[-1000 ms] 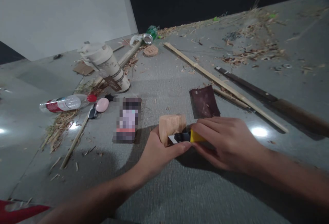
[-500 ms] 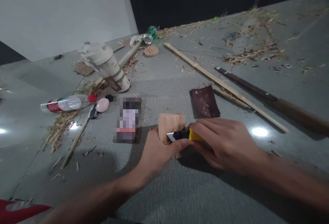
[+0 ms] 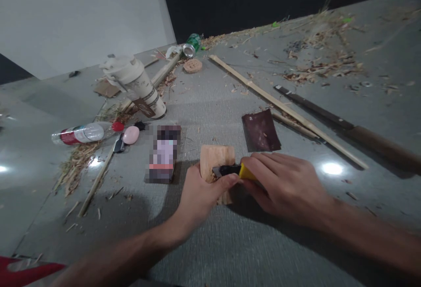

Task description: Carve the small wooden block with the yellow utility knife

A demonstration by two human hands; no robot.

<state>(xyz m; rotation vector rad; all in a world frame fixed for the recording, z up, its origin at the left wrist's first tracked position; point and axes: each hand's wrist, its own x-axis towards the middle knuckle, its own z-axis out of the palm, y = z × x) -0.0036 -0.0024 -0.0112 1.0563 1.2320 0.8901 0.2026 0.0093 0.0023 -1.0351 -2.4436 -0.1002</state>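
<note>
Two hands cut a wood block on the gray floor (image 3: 230, 243).

A long stick (image 3: 283, 107) lies far up the floor, a dark sheet (image 3: 261, 130) sits just above the hands. The right hand (image 3: 286, 186) has its grip closed around a yellow knife (image 3: 235, 170) — the blade touches the wood block (image 3: 217, 164). The left hand (image 3: 200, 195) has its grip wrapped on that block — the block stands on the floor between both hands.
</note>
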